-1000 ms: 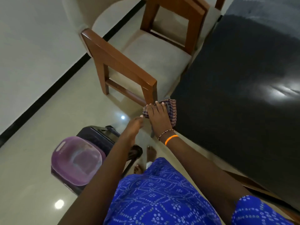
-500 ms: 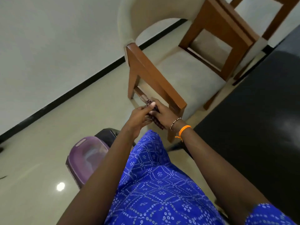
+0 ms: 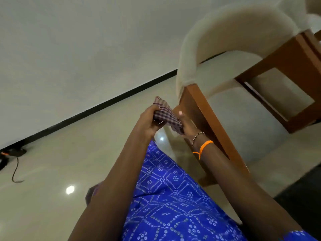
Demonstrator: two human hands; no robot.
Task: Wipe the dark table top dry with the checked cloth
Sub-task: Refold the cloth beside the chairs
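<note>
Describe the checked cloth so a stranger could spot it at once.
Start at the wooden armchair with cream padding. Just left of its front post, the left hand and right hand hold the checked cloth above the floor. It alone is purple-and-white plaid.

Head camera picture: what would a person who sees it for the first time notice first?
The eye goes first to the checked cloth, held up in mid-frame between the left hand and the right hand, above the glossy floor. Next comes the bright blue patterned garment filling the bottom centre. At upper right stands a wooden chair with a cream curved back.
</note>
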